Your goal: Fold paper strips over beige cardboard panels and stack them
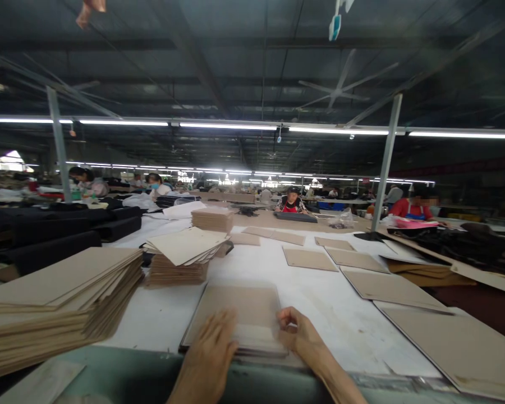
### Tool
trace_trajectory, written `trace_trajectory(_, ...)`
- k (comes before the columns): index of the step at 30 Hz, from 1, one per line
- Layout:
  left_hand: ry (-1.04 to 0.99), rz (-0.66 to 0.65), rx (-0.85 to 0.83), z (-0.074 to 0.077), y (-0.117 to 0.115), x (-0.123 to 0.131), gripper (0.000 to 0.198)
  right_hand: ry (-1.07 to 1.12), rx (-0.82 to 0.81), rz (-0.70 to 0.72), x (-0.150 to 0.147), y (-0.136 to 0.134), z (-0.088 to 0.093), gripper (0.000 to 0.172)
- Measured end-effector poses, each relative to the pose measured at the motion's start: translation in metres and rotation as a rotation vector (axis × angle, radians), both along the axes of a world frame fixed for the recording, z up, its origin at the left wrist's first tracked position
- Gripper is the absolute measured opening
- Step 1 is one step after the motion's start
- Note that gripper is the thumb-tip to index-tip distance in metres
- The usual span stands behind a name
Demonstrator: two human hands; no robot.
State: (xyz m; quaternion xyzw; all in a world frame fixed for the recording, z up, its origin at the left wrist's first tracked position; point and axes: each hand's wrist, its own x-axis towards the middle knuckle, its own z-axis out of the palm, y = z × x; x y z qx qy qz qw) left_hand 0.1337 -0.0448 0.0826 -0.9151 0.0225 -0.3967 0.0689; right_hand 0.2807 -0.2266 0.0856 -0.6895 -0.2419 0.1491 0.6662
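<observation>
A small pile of beige cardboard sheets [248,306] with dark lower edges lies at the front of the white-covered table; its top is blurred by motion. My left hand [214,342] rests flat on the pile's left part, fingers stretched forward and a little smeared. At the right edge, my right hand [297,331] has its fingers curled with thumb and fingertips pinching the rim of the top cardboard sheet. How many sheets lie between those fingertips is hidden.
Tall stacks of cardboard [79,286] and a lower stack [179,269] stand to the left. Single boards [393,289] lie spread along the right. Dark folded fabric [63,241] sits at far left. A metal post [387,163] rises at right. A co-worker [292,202] sits across the table.
</observation>
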Motion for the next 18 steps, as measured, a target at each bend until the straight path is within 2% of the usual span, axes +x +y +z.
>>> trace_trajectory(3, 0.196, -0.104, 0.076, 0.001, -0.020, 0.004, 0.048, -0.027, -0.018, 0.002, -0.001, 0.000, -0.001, 0.024)
trace_trajectory(7, 0.272, -0.083, 0.008, 0.001, -0.025, 0.003, 0.045, -0.034, -0.037, 0.010, 0.001, 0.001, -0.003, 0.025)
trace_trajectory(11, 0.234, -0.002, -0.047, 0.002, -0.017, -0.007, 0.040, -0.046, -0.046, 0.013, 0.003, 0.002, -0.006, 0.025)
trace_trajectory(15, 0.229, 0.024, 0.012, 0.003, -0.001, -0.018, 0.044, -0.049, -0.063, 0.011, 0.005, 0.002, -0.007, 0.026)
trace_trajectory(18, 0.188, 0.062, 0.041, -0.004, 0.014, -0.023, 0.046, -0.050, -0.045, 0.028, 0.006, 0.002, -0.007, 0.025)
